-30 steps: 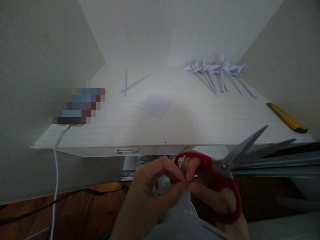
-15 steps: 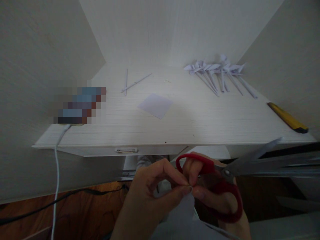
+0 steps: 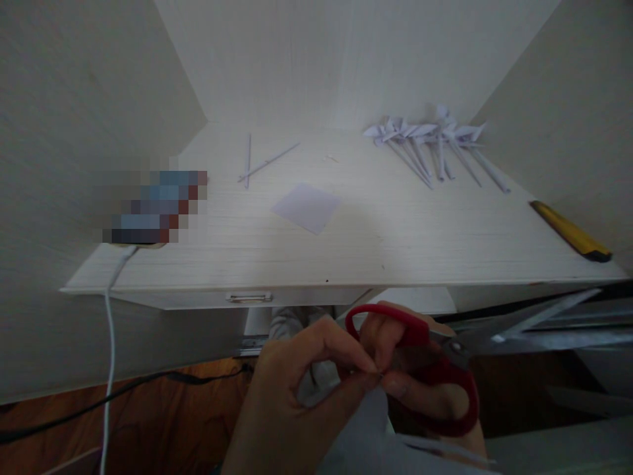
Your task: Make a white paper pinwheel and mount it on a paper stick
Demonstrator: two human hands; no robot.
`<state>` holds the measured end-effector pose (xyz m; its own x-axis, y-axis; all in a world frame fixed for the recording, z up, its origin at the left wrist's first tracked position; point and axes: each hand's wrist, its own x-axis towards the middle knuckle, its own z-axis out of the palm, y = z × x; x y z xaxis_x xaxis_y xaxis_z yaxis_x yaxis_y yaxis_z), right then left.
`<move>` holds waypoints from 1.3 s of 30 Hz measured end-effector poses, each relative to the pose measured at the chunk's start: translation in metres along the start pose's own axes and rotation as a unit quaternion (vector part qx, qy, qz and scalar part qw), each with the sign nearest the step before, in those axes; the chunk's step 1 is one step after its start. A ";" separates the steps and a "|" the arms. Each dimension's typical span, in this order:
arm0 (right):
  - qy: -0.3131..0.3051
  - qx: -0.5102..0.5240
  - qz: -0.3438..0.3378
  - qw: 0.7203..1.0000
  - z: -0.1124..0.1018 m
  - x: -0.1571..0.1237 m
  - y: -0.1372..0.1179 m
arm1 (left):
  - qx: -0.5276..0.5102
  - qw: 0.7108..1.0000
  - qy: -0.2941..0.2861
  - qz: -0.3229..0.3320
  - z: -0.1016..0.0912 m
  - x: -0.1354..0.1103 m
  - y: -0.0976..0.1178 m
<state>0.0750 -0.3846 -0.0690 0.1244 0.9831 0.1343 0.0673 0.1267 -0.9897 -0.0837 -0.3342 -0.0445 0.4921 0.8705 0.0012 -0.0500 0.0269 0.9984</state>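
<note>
My left hand (image 3: 309, 389) is closed, thumb and forefinger pinched together. What sits in the pinch is too small to make out. Red-handled scissors (image 3: 415, 326) hang on my right hand (image 3: 395, 359), with its fingers and thumb through the loops. The right fingertips are also drawn together and meet the left ones just below the front edge of the desk. The scissor blades point right and are hard to see against the shiny background. A pale sheet-like surface (image 3: 363, 419) shows under the hands; whether it is paper or clothing is unclear.
On the white desk (image 3: 222, 264) lie a square of paper (image 3: 306, 208), two crossed paper sticks (image 3: 270, 161) and several paper pinwheels (image 3: 420, 135). A yellow utility knife (image 3: 568, 231) rests at right. At left is a blurred-out device (image 3: 153, 208) with a white cable (image 3: 111, 349).
The scissors have turned slightly, and the blade that stood out against the desk edge no longer does. Both hands keep their pinch at nearly the same spot.
</note>
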 end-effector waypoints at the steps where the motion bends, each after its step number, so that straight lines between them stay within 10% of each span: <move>1: -0.009 0.001 -0.004 1.000 0.000 0.001 -0.001 | 0.003 1.000 0.000 -0.006 0.000 0.000 0.001; 27: 0.024 0.017 -0.018 0.999 0.005 0.007 0.000 | 0.121 0.992 -0.008 -0.037 -0.008 0.002 -0.006; 39: 0.035 -0.042 -0.028 0.998 0.001 0.005 0.005 | -0.066 0.993 -0.013 -0.094 -0.010 0.007 -0.011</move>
<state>0.0750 -0.3787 -0.0732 0.1878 0.9626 0.1951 0.1576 0.1665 -0.9734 -0.0884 -0.3239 -0.0561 0.5258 0.8311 -0.1810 -0.0676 0.2529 0.9651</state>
